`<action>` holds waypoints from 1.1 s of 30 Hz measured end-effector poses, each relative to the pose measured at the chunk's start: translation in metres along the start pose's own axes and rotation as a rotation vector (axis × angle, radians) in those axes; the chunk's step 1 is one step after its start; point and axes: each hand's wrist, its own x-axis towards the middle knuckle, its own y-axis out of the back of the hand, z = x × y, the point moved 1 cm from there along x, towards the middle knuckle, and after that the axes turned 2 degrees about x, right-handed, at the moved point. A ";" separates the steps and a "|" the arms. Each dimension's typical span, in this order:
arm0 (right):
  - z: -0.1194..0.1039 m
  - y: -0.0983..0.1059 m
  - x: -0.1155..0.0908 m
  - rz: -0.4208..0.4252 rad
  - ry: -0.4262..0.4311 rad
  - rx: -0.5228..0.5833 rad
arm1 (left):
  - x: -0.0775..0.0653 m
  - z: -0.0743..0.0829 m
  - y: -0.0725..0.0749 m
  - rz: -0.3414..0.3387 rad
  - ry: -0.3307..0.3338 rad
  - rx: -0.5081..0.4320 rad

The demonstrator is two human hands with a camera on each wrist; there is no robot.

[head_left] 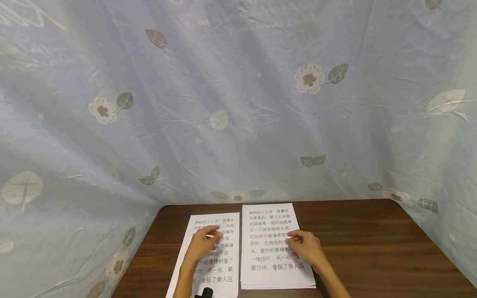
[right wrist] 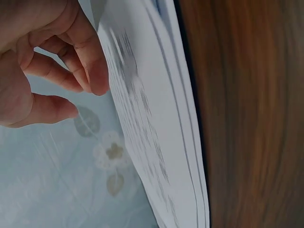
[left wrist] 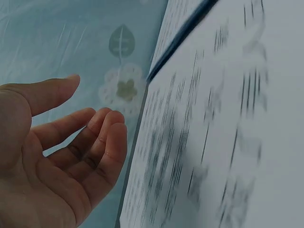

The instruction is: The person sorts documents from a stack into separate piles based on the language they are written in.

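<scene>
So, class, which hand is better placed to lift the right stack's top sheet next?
Probably the right hand: it is over that stack, holding nothing, while the left hand is above the other paper.

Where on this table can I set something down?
The widest bare patch of table lies between the right paper stack and the table's right edge; a narrower one, between left paper and left edge. Crowded: the middle, where left hand and right hand hover.
</scene>
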 end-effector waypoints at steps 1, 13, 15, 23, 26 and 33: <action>0.002 0.005 0.000 0.002 -0.004 -0.001 | 0.001 0.001 -0.005 -0.008 -0.005 -0.004; 0.021 0.040 0.004 0.019 -0.028 -0.047 | 0.012 0.017 -0.048 -0.056 0.014 -0.059; 0.024 0.043 0.004 0.021 -0.042 -0.077 | 0.014 0.019 -0.055 -0.062 0.019 -0.058; 0.026 0.046 0.005 -0.001 -0.047 -0.138 | 0.016 0.019 -0.069 -0.054 0.032 -0.029; 0.027 0.045 0.007 -0.010 -0.045 -0.150 | 0.016 0.016 -0.071 -0.046 0.039 -0.007; 0.027 0.044 0.009 -0.017 -0.004 -0.243 | 0.017 0.011 -0.074 -0.044 -0.001 0.089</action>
